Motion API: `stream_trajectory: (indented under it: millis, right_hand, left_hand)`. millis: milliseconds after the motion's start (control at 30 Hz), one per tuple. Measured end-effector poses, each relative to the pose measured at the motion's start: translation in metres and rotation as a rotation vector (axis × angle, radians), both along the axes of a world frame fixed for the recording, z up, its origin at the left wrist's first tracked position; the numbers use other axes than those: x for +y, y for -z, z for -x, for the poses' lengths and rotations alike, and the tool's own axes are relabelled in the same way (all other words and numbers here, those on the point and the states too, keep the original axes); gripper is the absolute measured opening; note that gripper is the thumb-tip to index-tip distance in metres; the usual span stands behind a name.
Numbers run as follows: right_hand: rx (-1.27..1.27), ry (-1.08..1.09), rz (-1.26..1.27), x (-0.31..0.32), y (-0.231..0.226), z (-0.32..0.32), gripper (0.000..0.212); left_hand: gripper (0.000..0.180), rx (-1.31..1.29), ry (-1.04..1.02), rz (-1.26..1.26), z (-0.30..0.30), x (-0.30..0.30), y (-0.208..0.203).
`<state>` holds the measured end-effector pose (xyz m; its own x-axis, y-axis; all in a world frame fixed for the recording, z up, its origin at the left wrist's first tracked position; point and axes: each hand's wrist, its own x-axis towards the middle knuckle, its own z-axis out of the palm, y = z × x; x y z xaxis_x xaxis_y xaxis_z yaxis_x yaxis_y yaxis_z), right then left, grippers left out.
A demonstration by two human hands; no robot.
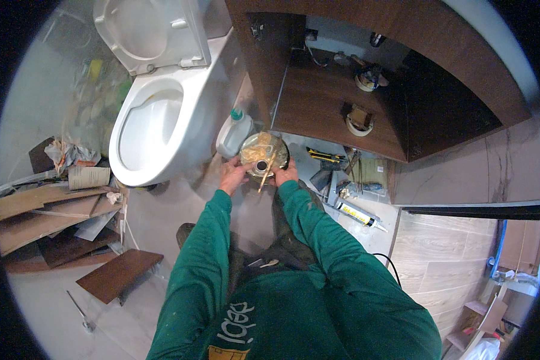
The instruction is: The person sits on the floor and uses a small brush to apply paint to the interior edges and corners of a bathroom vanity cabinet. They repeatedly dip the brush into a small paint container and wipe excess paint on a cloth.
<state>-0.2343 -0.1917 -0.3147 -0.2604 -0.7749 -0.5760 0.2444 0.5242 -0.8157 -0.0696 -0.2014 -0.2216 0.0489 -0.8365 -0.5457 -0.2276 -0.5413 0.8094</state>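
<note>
Between my two hands is a round metal can (280, 154), its top smeared with dried yellowish residue and a dark round opening near my side. My left hand (235, 175) grips the can's left edge, the thumb near the opening. On the other side, my right hand (284, 173) has its fingers wrapped round the can's right edge. A thin wooden stick or brush handle (266, 174) lies across the top, beside my right thumb; its far end is hard to make out. Just left of the can stands a white plastic jug (234, 135) with a green cap.
A white toilet (168, 129) with its lid raised stands at the left. Ahead is an open dark wood cabinet (318, 96). A sealant cartridge (360, 214) and several tools (327, 157) lie at the right. Wood offcuts (54, 207) and a brown board (120, 274) are on the left floor.
</note>
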Motion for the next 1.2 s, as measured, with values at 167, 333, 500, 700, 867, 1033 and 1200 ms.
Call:
stream_trajectory:
  millis: [167,333,500,700,867,1033,1200]
  right_hand:
    - [0.246,-0.069,0.027,-0.021,0.025,0.023,0.075]
    - [0.342,0.004,0.021,-0.040,0.033,0.029,0.073]
    - [0.594,0.000,0.068,-0.045,0.023,0.036,0.084]
    - [0.368,0.178,0.025,-0.058,0.020,0.040,0.078]
    - [0.298,0.231,0.001,-0.067,0.045,0.022,0.085]
    - [0.084,0.408,0.256,-0.078,0.106,0.008,0.089]
    - [-0.202,0.512,0.115,-0.096,0.130,-0.023,0.090]
  left_hand:
    - [0.057,0.016,-0.030,-0.027,0.024,-0.014,0.006]
    - [0.062,-0.002,0.050,0.040,0.039,-0.030,0.001]
    - [0.079,0.074,0.073,0.097,0.049,-0.045,0.005]
    - [0.102,-0.057,0.153,0.275,0.065,-0.062,0.026]
    - [0.092,-0.066,0.179,0.327,0.056,-0.074,0.054]
    - [0.084,-0.288,0.183,0.392,0.042,-0.072,0.063]
    - [0.108,-0.101,0.126,0.252,0.029,-0.057,0.026]
